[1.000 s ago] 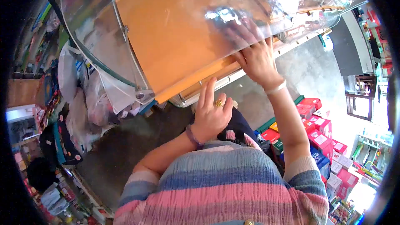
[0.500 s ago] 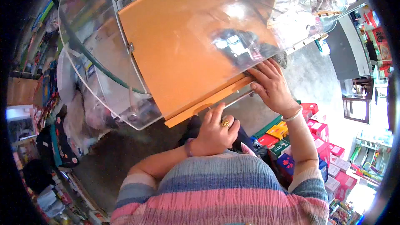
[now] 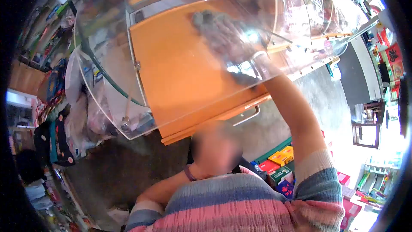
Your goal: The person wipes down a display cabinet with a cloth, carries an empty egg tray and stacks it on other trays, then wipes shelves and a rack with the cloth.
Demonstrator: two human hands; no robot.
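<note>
An orange panel [image 3: 171, 68] with a metal handle [image 3: 251, 115] on its front edge lies behind clear glass or plastic [image 3: 171, 118]. My right hand [image 3: 234, 45] reaches in under the clear sheet and presses a grey cloth [image 3: 205, 20] against the panel's upper part; glare and reflections partly cover the fingers. Close to my body, below the panel's front edge, is my left hand [image 3: 216, 148]. It is smeared, so its fingers do not show, and I see nothing in it.
Plastic-wrapped goods [image 3: 101, 114] stand left of the panel. Colourful boxes [image 3: 281, 159] are stacked low on the right. A grey cabinet side [image 3: 360, 71] rises further right, and crowded shelves line the far left.
My right hand has moved from the panel's front edge up and left, further in over the panel with the cloth. My left hand has drawn slightly down, off the handle area.
</note>
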